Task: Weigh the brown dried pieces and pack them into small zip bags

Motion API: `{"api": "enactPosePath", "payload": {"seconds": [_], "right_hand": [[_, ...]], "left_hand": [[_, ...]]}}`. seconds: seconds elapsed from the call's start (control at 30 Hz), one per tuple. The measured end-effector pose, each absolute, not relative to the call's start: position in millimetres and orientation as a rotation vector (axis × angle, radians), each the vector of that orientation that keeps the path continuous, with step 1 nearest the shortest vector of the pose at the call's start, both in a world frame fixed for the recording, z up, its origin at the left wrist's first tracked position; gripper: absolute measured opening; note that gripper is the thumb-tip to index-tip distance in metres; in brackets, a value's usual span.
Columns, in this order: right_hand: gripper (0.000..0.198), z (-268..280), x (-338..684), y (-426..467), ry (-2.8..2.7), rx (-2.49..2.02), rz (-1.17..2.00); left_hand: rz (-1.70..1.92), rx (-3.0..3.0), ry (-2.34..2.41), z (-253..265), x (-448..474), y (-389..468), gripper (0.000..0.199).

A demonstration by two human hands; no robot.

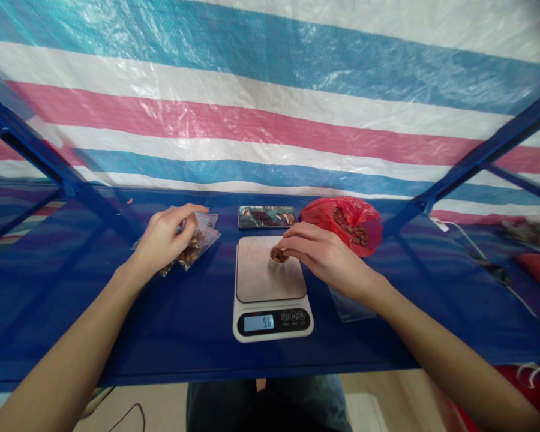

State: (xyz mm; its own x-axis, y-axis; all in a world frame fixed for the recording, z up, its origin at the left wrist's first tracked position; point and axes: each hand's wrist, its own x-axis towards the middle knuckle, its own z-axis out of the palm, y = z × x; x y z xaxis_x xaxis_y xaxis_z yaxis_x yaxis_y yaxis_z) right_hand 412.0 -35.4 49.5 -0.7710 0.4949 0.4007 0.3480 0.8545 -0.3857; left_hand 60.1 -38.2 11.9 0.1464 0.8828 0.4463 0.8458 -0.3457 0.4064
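Note:
On the blue shelf, a white kitchen scale [273, 336] with a steel plate reads 9.6. My right hand [317, 255] reaches over the plate, its fingers closed on the rim of a small cup [278, 255] filled with brown pieces. Whether the cup touches the plate is hard to tell. My left hand [166, 237] lies over several small clear zip bags [193, 249] of brown pieces, with the index finger stretched out and the thumb apart from it. Behind my right hand, a red plastic bag [353, 225] stands with its mouth open, showing more brown pieces.
A phone [267, 216] lies behind the scale. Under my right forearm is a flat clear bag [348, 306]. A white cable [465, 237] runs along the right side. Blue frame posts [450, 174] and a striped plastic sheet [270, 114] bound the shelf.

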Motion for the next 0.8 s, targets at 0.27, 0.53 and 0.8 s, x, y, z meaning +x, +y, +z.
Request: {"api": "enactPosePath", "payload": {"seconds": [0.27, 0.53, 0.8], "right_hand": [[0.015, 43, 410, -31, -2.374, -0.601, 0.384], [0.012, 38, 405, -29, -2.239, -0.6, 0.499], [0.022, 40, 406, -29, -2.096, -0.669, 0.667]], "left_hand": [[0.963, 2.327, 1.764, 12, 60, -39, 0.039], [0.964, 2.328, 1.766, 12, 61, -39, 0.039], [0.974, 2.331, 1.781, 13, 62, -39, 0.038]]}}
